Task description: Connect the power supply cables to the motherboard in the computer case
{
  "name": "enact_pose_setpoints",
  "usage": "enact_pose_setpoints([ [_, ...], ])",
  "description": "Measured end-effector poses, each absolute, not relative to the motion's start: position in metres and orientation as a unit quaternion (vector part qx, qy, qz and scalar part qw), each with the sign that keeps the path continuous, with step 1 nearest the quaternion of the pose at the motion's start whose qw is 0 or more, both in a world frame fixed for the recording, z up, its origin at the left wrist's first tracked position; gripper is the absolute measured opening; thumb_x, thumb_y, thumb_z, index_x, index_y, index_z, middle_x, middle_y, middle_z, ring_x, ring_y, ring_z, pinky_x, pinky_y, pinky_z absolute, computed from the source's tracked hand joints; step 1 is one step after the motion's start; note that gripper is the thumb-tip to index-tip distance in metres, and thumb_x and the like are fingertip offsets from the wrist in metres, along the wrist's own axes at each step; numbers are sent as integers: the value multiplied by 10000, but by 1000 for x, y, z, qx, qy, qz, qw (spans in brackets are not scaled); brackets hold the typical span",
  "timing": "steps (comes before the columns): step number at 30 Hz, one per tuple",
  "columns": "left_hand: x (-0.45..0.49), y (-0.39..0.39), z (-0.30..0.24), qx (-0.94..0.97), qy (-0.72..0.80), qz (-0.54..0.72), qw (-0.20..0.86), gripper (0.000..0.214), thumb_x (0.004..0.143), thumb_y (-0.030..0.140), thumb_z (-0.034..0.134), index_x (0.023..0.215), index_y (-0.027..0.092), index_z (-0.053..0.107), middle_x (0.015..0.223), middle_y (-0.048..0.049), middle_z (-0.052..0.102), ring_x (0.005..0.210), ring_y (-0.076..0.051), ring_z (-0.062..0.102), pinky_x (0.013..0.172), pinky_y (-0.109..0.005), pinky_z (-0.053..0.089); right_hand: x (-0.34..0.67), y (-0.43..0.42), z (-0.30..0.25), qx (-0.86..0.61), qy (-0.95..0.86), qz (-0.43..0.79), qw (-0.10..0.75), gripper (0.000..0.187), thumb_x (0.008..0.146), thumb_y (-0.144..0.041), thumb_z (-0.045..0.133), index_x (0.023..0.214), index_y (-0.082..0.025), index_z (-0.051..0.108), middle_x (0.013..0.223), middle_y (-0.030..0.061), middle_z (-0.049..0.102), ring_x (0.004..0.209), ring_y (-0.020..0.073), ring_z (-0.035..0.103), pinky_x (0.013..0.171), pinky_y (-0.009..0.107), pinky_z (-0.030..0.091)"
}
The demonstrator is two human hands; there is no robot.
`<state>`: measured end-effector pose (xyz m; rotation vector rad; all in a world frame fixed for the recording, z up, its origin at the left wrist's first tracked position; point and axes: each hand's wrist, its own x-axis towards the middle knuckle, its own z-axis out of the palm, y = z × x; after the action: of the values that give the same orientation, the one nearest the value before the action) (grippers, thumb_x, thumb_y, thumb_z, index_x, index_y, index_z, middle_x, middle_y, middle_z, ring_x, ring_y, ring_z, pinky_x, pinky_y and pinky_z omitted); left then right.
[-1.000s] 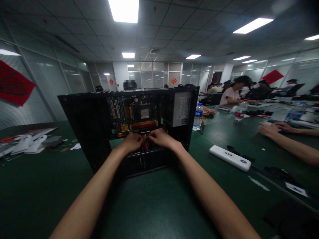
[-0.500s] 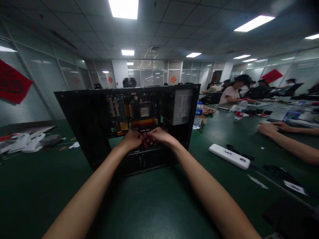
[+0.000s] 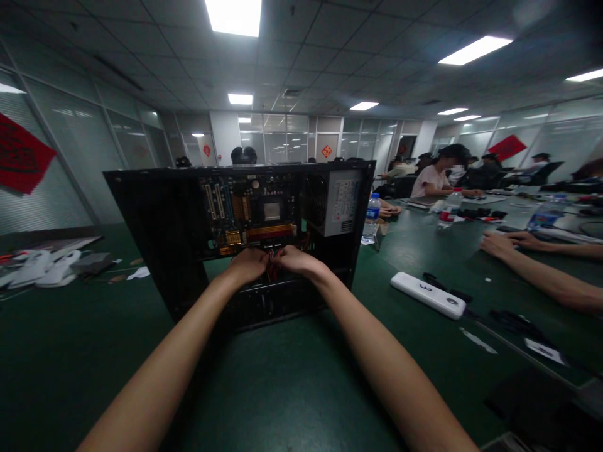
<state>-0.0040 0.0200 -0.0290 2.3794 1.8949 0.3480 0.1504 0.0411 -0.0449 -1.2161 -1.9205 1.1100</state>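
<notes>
Before me on the green table stands an open black computer case (image 3: 155, 213). Inside it are a motherboard (image 3: 254, 210) and, at the upper right, a grey power supply (image 3: 340, 202) with a fan. Both my hands reach into the lower part of the case, below the motherboard. A bundle of red and dark cables (image 3: 272, 267) runs between them. My left hand (image 3: 249, 263) is closed on the cables from the left. From the right, my right hand (image 3: 294, 260) pinches the same bundle. The fingertips are partly hidden, and the cable ends cannot be made out.
On the right lie a white bar-shaped device (image 3: 428, 295) marked 3, black cables (image 3: 518, 323) and a co-worker's hands (image 3: 502, 245). Water bottles (image 3: 373, 210) stand behind. White items (image 3: 44, 267) and a grey block (image 3: 92, 263) lie at the left.
My right hand has shifted slightly down and left, its fingers closer to the cables. My left hand stays almost in place. The whole view has turned slightly to the right.
</notes>
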Motion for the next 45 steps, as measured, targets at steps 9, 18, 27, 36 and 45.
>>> enact_pose_setpoints([
  [9,1,17,-28,759,645,90,-16,446,946,381,337,921,173,731,1006,-169,726,948,-302,687,774,-361,506,151,44,-49,-430,-732,426,314,210,806,-134,530,598,-148,549,518,-49,478,498,73,387,499,200,282],
  [18,-2,18,-27,766,634,103,-9,406,924,324,365,896,170,739,932,-141,737,866,-248,698,708,-295,493,152,46,-48,-468,-759,356,280,344,871,-328,557,576,-157,516,502,-63,404,484,71,340,492,228,218],
  [27,-5,18,-26,742,657,128,-22,478,927,428,325,884,200,743,972,-147,736,912,-318,691,726,-368,504,150,49,-48,-489,-744,363,274,267,875,-227,549,620,-148,558,552,-35,499,509,83,397,513,216,277],
  [36,-4,14,-25,750,648,126,-30,374,893,444,438,899,234,746,959,-125,738,928,-309,686,729,-359,490,150,51,-48,-496,-770,309,255,164,876,-175,558,782,-107,675,752,39,648,685,115,538,600,195,364],
  [45,-7,14,-25,757,641,125,-31,383,886,481,448,904,257,758,929,-96,745,907,-281,690,728,-332,495,156,43,-41,-482,-788,290,249,405,966,-366,488,727,-103,681,651,33,591,618,115,496,553,215,312],
])
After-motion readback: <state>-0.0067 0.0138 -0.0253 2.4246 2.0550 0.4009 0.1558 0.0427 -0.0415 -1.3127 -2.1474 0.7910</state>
